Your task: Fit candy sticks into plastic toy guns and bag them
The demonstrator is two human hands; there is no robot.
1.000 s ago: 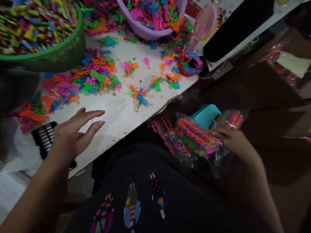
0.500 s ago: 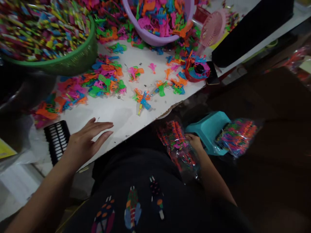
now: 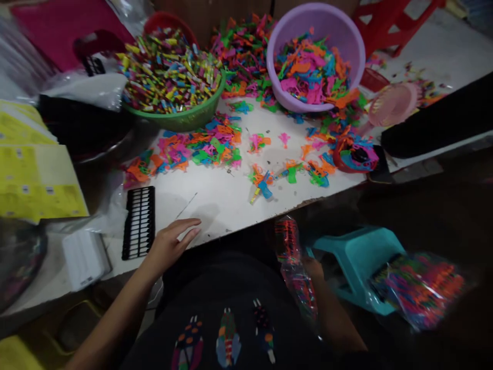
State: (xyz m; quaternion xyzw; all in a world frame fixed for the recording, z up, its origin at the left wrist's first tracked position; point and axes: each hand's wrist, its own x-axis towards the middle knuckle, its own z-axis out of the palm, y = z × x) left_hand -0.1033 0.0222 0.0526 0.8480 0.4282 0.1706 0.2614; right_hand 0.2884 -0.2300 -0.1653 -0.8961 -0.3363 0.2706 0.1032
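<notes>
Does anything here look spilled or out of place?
Yes: small colourful plastic pieces lie loose across the white table, outside the purple basin that holds similar ones. It looks like a spill, though they may be spread deliberately.

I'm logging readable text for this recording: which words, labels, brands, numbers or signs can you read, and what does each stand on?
No text is readable.
Yellow sheets: printed blocks with small dark marks, too small and blurred to read.
Dark shirt: colourful figures, no words to be made out.
Clear bag at the right hand: blurred, no legible lettering.
</notes>
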